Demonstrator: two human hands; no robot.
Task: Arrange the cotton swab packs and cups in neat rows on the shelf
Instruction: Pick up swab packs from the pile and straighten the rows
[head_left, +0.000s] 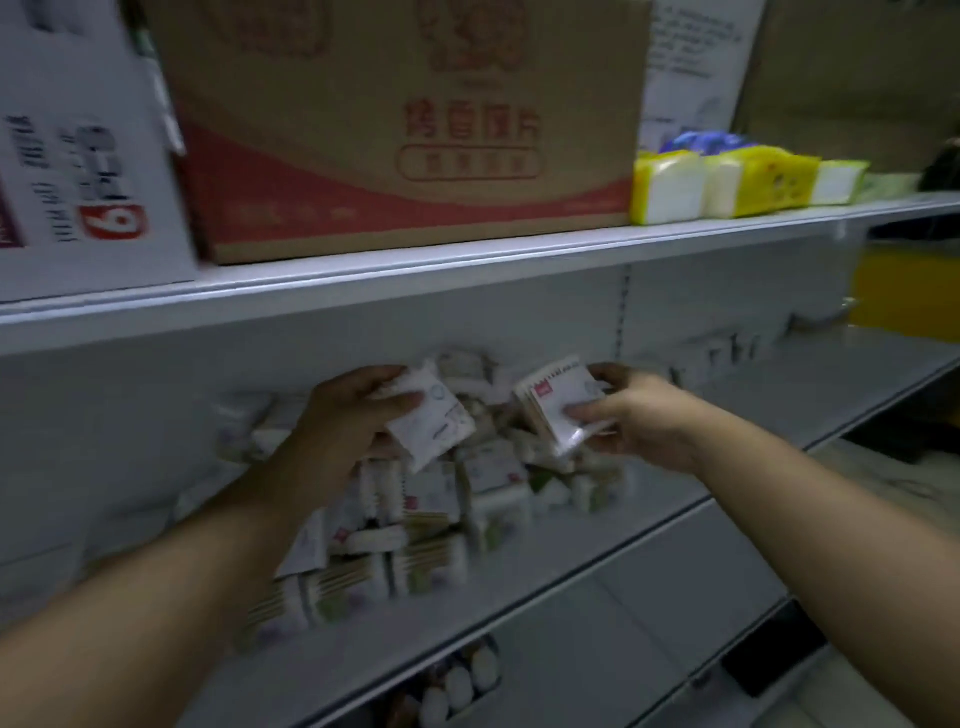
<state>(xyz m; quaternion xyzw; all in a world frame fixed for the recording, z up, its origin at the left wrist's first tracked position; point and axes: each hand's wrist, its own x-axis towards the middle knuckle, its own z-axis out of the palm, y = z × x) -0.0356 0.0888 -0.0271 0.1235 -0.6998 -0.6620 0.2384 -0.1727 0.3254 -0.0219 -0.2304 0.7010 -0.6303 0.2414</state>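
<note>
Cotton swab pack (439, 423) gripped in left hand (348, 421), long axis tilted down-right; right hand (641, 423) fingers (587, 413) pinch second pack (558, 402), label toward me. I see both above shelf (675, 525) pile (415, 525).

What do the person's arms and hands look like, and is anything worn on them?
Both arms are bare to the frame edge: no sleeve on the left forearm or right forearm. The left hand and right hand wear no gloves. No watch, bracelet or ring shows, though blur could hide a thin ring on the fingers.
</note>
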